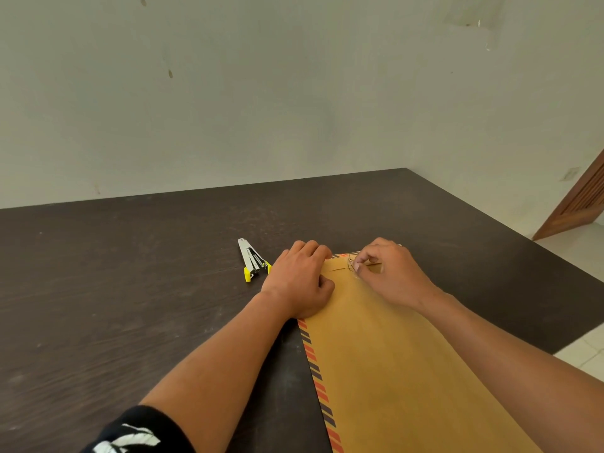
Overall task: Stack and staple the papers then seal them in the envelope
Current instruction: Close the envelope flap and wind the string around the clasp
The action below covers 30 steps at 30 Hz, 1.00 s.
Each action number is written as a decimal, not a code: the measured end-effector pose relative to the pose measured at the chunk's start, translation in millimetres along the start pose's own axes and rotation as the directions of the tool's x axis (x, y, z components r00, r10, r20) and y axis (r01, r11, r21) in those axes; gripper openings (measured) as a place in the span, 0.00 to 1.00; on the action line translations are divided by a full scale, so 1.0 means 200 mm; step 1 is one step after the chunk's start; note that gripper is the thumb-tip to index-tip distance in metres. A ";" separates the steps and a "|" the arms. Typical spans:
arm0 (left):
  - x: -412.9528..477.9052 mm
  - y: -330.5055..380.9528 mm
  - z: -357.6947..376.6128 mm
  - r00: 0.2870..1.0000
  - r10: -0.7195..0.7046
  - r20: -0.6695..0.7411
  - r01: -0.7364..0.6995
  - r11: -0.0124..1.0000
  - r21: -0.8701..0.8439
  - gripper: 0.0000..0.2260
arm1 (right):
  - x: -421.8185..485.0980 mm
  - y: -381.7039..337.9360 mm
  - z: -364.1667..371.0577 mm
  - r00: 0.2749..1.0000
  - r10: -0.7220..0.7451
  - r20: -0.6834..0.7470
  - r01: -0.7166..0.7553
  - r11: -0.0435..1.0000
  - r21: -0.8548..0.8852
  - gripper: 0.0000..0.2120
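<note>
The envelope (392, 354) lies on the near right part of the table (130, 289), flap at the far end; no papers show, so they are probably inside. The left hand (299, 279) curls over its far left corner, pressing down, while the right hand (389, 276) pinches the closure string (351, 266). Wind it snugly, keeping the flap flat. The stapler (253, 261) sits just left; the table's right edge is near.
</note>
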<state>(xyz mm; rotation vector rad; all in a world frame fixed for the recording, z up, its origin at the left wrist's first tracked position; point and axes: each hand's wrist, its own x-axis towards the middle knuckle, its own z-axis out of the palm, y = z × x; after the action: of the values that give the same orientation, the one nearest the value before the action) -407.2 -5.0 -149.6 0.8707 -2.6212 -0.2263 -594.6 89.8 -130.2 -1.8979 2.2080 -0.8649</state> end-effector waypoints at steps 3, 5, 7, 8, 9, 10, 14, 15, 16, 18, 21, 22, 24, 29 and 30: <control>0.00 0.00 -0.01 1.000 -0.003 0.007 0.003 1.000 -0.002 0.22 | 0.00 0.03 -0.02 0.997 0.063 -0.038 -0.062 0.998 0.024 0.05; 0.00 0.00 -0.01 1.000 -0.005 0.015 0.005 1.000 0.000 0.22 | 0.00 0.06 -0.04 0.992 0.113 -0.056 -0.112 0.994 0.011 0.05; 0.00 0.01 -0.01 1.000 -0.005 0.024 0.005 1.000 0.002 0.22 | -0.01 0.10 -0.06 0.983 0.165 -0.078 -0.167 0.986 -0.017 0.05; 0.00 0.01 -0.01 1.000 -0.006 0.027 0.006 1.000 0.005 0.22 | -0.01 0.13 -0.07 0.977 0.190 -0.094 -0.193 0.981 -0.030 0.04; 0.00 0.02 -0.01 0.999 -0.006 0.031 0.006 1.000 0.010 0.21 | -0.02 0.14 -0.08 0.970 0.218 -0.104 -0.224 0.973 -0.052 0.03; 0.00 0.02 -0.02 0.999 -0.007 0.041 0.006 1.000 0.017 0.21 | -0.02 0.15 -0.09 0.961 0.256 -0.099 -0.265 0.960 -0.087 0.04; 0.01 0.02 -0.04 0.994 -0.009 0.109 0.004 0.999 0.041 0.19 | -0.04 0.18 -0.13 0.898 0.439 -0.030 -0.434 0.875 -0.212 0.18; 0.01 0.03 -0.04 0.992 -0.012 0.123 0.006 0.999 0.043 0.19 | -0.04 0.18 -0.14 0.888 0.459 -0.023 -0.452 0.863 -0.224 0.19; 0.00 0.03 -0.05 0.990 -0.014 0.139 0.007 0.999 0.046 0.20 | -0.04 0.17 -0.14 0.885 0.466 -0.021 -0.457 0.858 -0.232 0.18; -0.01 0.04 -0.06 0.985 -0.021 0.171 0.010 0.998 0.061 0.21 | -0.04 0.16 -0.15 0.882 0.471 -0.006 -0.458 0.856 -0.238 0.15; -0.04 0.07 -0.06 0.977 -0.040 0.210 0.017 0.994 0.108 0.24 | -0.05 0.13 -0.17 0.864 0.503 0.029 -0.492 0.855 -0.164 0.10; -0.06 0.08 -0.06 0.976 -0.047 0.213 0.021 0.992 0.121 0.25 | -0.05 0.13 -0.18 0.857 0.514 0.033 -0.507 0.853 -0.122 0.08; -0.09 0.08 -0.06 0.978 -0.063 0.198 0.038 0.991 0.127 0.25 | -0.05 0.10 -0.19 0.848 0.530 0.025 -0.529 0.848 -0.030 0.05; -0.11 0.11 -0.06 0.982 -0.088 0.167 0.063 0.987 0.147 0.23 | -0.04 0.06 -0.24 0.863 0.501 0.063 -0.505 0.855 0.118 0.05; -0.11 0.11 -0.06 0.981 -0.091 0.169 0.065 0.986 0.154 0.22 | -0.03 0.05 -0.26 0.868 0.492 0.068 -0.496 0.856 0.144 0.05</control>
<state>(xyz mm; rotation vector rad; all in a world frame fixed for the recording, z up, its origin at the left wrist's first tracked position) -398.6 24.5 -139.2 1.0487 -2.7983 -0.1353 -623.7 114.4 -94.0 -1.1707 2.3595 -0.8712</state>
